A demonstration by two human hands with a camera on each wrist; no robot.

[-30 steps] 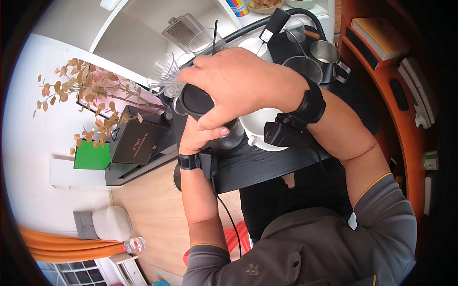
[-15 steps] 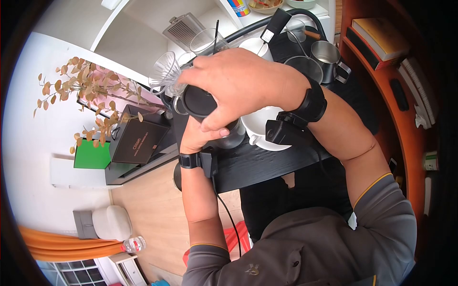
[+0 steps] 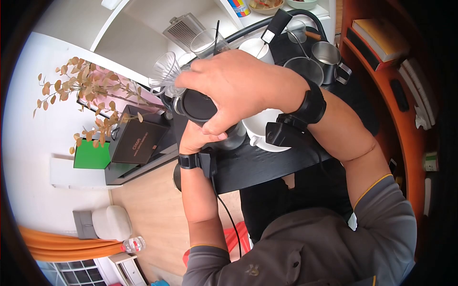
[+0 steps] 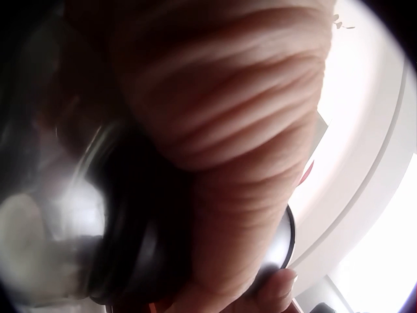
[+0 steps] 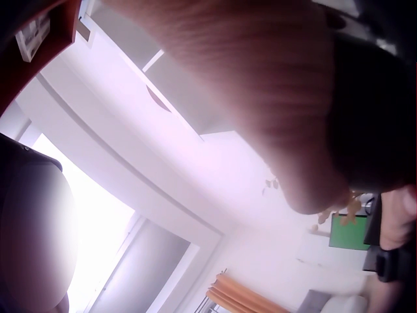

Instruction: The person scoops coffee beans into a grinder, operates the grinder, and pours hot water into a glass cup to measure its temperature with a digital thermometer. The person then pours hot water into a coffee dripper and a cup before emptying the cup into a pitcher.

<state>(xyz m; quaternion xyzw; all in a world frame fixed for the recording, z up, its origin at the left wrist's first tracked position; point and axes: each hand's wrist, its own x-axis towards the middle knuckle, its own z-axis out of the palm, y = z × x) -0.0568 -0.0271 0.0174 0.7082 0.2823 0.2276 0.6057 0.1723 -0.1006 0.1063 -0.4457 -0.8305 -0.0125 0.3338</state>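
Obs.: my R hand (image 3: 238,85) clamped on blk.-topped item (image 3: 199,105); my L hand (image 3: 193,139) clamped beneath, nr. table (image 3: 248,167) edge.

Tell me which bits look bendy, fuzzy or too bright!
Head view: the curved orange wooden shelf looks bent, and the corners are black. Left wrist view: the close, wrinkly left hand looks soft, with dark shadow beside it. Right wrist view: the white window glares; the right hand is blurry.

Head view, center: your right hand (image 3: 243,83) hides your left hand's (image 3: 192,139) fingers and part of the black round piece (image 3: 198,106). Left wrist view: dark shape (image 4: 140,228) too blurred to ID; right wrist view's left edge crops a rounded shape (image 5: 38,235).
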